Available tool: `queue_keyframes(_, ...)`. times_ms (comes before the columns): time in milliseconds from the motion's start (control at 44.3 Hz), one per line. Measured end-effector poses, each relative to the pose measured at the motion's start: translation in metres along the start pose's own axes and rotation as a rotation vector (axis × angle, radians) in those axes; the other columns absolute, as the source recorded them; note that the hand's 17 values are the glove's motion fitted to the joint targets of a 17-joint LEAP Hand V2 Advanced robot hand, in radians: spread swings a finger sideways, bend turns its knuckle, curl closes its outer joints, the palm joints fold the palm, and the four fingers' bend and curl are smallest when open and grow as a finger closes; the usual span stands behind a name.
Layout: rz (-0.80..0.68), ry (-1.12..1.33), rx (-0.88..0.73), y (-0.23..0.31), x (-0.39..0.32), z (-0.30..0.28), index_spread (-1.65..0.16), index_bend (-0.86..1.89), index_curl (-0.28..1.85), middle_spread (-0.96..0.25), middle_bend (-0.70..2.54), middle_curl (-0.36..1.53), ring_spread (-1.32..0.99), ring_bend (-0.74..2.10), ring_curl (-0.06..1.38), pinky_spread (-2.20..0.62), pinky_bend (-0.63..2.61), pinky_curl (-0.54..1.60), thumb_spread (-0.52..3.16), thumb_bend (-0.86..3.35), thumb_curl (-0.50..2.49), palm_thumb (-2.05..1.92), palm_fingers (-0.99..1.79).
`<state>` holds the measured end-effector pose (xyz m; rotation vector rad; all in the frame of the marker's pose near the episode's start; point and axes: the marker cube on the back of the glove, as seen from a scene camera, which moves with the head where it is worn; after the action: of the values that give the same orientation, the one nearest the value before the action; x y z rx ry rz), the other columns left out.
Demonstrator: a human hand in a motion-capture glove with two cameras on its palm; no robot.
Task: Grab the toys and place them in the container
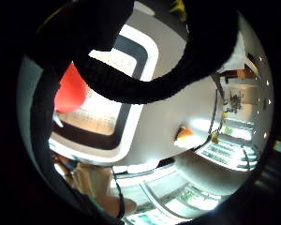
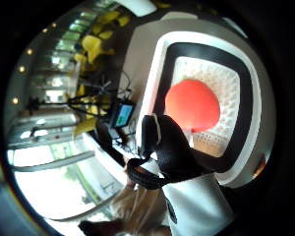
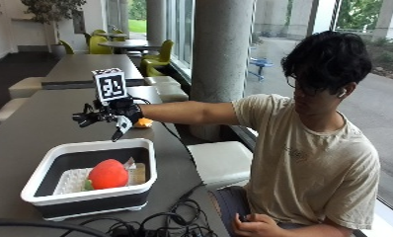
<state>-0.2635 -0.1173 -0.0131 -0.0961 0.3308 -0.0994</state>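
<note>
- Black-gloved right hand [image 3: 111,116] raised over the grey table [image 3: 25,128], beyond the far rim of the white-rimmed black container [image 3: 85,175]; fingers relaxed, holding nothing.
- Round red-orange toy [image 3: 108,174] lies in container w/ other bits, near side of hand.
- Small orange toy [image 3: 142,123] on table just right of hand.

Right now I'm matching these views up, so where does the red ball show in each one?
Outside view: red ball lies inside the white container.
Thumb side palm view: ball in the container, beyond the gloved thumb.
Little finger side palm view: ball, partly hidden by the glove.
Shared landmark: the container's white rim.
</note>
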Motion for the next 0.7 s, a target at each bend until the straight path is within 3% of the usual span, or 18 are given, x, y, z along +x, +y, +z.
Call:
queue_keyframes(316,0.178,-0.012,0.008,0.028,0.092,0.020,-0.28,0.12,0.23,-0.02,0.11,0.17,-0.01,0.19,0.37,0.03,1.00,0.35,1.32,-0.01,0.32,0.02,-0.22)
queue_keyframes(451,0.177,-0.292,0.052,0.041,0.117,0.039,-0.28,0.12,0.23,-0.02,0.11,0.17,-0.01,0.19,0.36,0.02,0.99,0.34,1.34,-0.01,0.31,0.01,-0.22)
queue_keyframes(542,0.262,-0.067,0.045,0.063,0.177,0.046,-0.28,0.12,0.23,-0.02,0.11,0.17,-0.01,0.19,0.36,0.02,0.98,0.35,1.35,-0.01,0.31,0.02,-0.21)
queue_keyframes(699,0.359,0.004,0.064,0.097,0.239,0.057,-0.28,0.12,0.22,-0.03,0.10,0.17,-0.01,0.19,0.36,0.01,0.98,0.35,1.37,-0.01,0.31,0.02,-0.22)
